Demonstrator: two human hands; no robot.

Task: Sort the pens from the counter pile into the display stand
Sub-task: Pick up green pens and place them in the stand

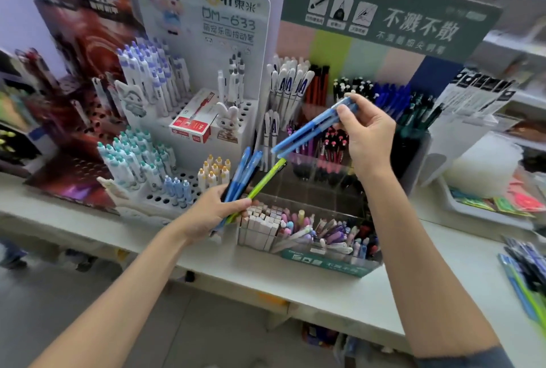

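Left hand raised over the bench edge, forearm slanting up from lower left, fingers closed round a bundle of blue pens plus one green pen, long axes tilted up and to the right. Right hand lifted higher before the green display stand, thumb and fingers pinching two blue pens at their upper ends, long axis sloping down-left. Remaining pen pile lying at the bench's far right edge
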